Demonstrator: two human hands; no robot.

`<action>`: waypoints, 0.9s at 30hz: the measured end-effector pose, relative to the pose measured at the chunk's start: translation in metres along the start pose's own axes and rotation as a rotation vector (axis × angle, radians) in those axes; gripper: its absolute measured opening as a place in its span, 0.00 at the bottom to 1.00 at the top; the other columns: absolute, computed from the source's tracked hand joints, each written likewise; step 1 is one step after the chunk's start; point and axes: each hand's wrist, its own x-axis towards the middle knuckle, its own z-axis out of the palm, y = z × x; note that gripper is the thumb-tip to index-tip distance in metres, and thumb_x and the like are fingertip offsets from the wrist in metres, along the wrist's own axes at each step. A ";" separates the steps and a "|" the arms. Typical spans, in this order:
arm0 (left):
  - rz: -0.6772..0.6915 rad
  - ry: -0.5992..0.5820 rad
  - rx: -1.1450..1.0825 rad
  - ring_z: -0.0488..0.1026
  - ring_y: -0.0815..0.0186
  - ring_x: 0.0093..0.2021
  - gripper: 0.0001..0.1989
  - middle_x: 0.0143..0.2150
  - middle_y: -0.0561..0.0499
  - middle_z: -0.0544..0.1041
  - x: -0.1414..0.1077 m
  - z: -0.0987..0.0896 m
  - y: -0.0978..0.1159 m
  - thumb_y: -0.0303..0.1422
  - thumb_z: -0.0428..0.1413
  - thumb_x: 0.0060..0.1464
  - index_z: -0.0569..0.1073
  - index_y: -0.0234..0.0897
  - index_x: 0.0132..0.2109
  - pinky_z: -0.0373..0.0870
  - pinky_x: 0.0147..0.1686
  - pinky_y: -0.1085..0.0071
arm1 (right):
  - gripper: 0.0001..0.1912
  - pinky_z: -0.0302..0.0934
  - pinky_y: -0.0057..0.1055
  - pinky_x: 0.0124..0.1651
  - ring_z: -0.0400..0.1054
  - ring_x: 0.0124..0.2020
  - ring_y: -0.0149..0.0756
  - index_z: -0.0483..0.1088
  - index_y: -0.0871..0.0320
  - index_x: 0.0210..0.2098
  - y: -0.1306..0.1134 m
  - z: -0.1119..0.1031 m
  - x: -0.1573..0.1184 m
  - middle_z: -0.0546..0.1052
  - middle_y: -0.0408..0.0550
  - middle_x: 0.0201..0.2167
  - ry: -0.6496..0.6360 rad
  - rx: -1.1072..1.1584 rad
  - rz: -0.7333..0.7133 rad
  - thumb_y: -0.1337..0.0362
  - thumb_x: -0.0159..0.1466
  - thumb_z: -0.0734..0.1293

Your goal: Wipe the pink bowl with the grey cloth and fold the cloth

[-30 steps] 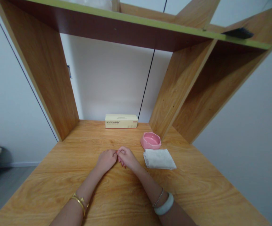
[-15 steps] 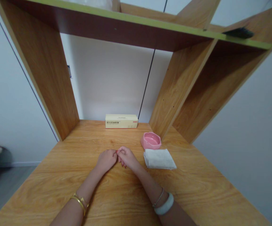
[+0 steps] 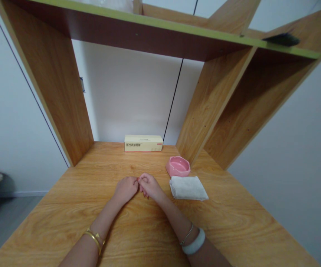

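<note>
My left hand (image 3: 126, 188) rests on the wooden desktop, closed, its knuckles up and fingers curled out of sight. Touching it at the fingertips is my right hand (image 3: 150, 186), with thumb and forefinger pinched together and the other fingers bent below. A small reddish spot shows where the two hands meet; whether it is a nail or a held thing I cannot make out. Just right of my right hand lies a folded pale grey cloth (image 3: 188, 188). Behind the cloth stands a pink angular bowl (image 3: 177, 166), like an ashtray.
A long cream box (image 3: 143, 144) with printed characters stands at the back of the desk (image 3: 138, 230), near the white wall. Wooden uprights (image 3: 214, 100) flank the desk on both sides, and a shelf (image 3: 138, 31) spans overhead. A dark object (image 3: 282, 39) sits on that shelf.
</note>
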 end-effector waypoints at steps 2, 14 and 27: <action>0.003 0.005 -0.007 0.73 0.64 0.37 0.20 0.33 0.46 0.77 0.000 0.000 0.000 0.31 0.38 0.54 0.75 0.38 0.33 0.63 0.35 0.71 | 0.07 0.44 0.17 0.10 0.53 0.08 0.20 0.57 0.57 0.27 0.000 0.000 0.000 0.62 0.32 0.12 0.001 -0.001 -0.003 0.61 0.60 0.55; 0.010 0.007 0.014 0.73 0.62 0.37 0.20 0.34 0.45 0.77 0.000 0.000 0.001 0.30 0.38 0.54 0.75 0.38 0.32 0.63 0.36 0.70 | 0.10 0.44 0.16 0.12 0.52 0.09 0.19 0.57 0.57 0.27 -0.001 0.001 0.001 0.62 0.32 0.12 0.000 0.013 0.031 0.58 0.59 0.56; 0.006 0.010 0.004 0.72 0.63 0.36 0.20 0.33 0.46 0.77 0.000 0.001 0.000 0.30 0.38 0.54 0.75 0.38 0.32 0.63 0.36 0.70 | 0.08 0.43 0.16 0.11 0.52 0.08 0.20 0.57 0.57 0.27 -0.002 0.001 -0.002 0.61 0.31 0.12 0.008 0.003 0.005 0.60 0.59 0.55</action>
